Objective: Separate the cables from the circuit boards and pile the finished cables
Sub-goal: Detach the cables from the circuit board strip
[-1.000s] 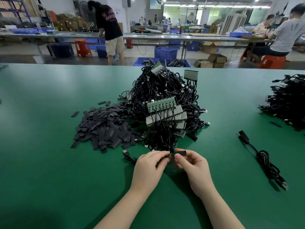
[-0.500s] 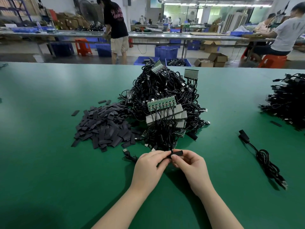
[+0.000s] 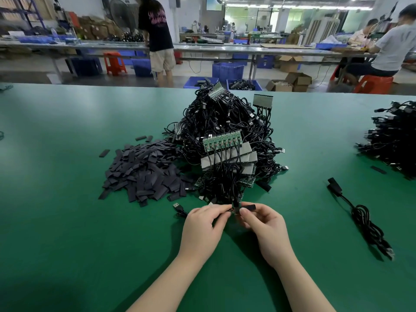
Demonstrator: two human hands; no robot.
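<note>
Since 1.0 s ago the hands have barely shifted, and the short black sleeve piece (image 3: 249, 207) now sticks out past the right fingertips instead of sitting between both hands. Person in the black T-shirt (image 3: 155, 37) behind the bench has stepped right.

Hard to read: the small part pinched between the two hands is mostly covered by fingers — looks like a bit of circuit board (image 3: 235, 210) with a black cable (image 3: 234, 194) running up into the heap; the joint itself is hidden.

Left hand (image 3: 203, 228): fingers curled, thumb and forefinger pinching that part. Right hand (image 3: 266, 230): curled, pinching the same part from the other side, sleeve piece held at its fingertips.

Tangled heap of black cables and green circuit boards (image 3: 225, 145) lies just beyond the hands on the green bench (image 3: 67, 221). Pile of flat dark sleeve strips (image 3: 144, 172) touches its left edge. One coiled black cable (image 3: 364, 219) lies apart on the right; the pile of black finished cables (image 3: 394, 138) — cut off by the frame — is far right.
</note>
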